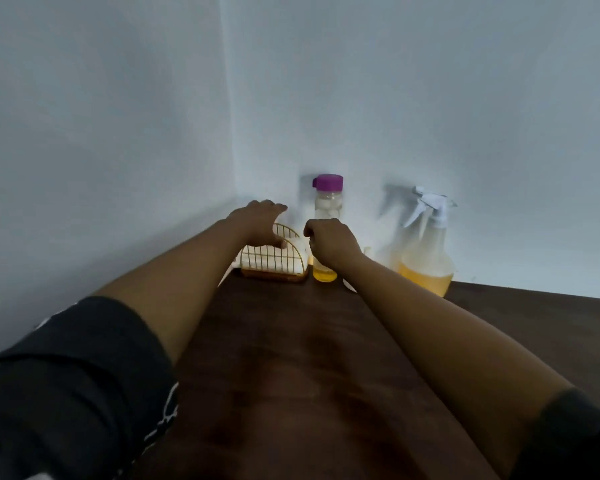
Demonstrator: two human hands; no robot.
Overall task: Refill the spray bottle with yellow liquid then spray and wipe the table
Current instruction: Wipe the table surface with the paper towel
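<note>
A clear spray bottle [426,261] with a white trigger head stands at the back right of the dark wooden table [291,358], about a third full of yellow liquid. Left of it stands a tall clear bottle [327,199] with a purple cap and a little yellow liquid at its bottom. My right hand [331,242] is curled around that bottle's middle and hides it. White folded cloths [293,252] sit in a gold wire holder [274,265] in the corner. My left hand [260,221] reaches over the holder, fingers spread, thumb touching the cloths.
Two white walls meet in a corner just behind the holder and bottles. A small whitish thing [349,287] peeks out from under my right forearm; I cannot make out what it is. My dark sleeves fill the lower corners.
</note>
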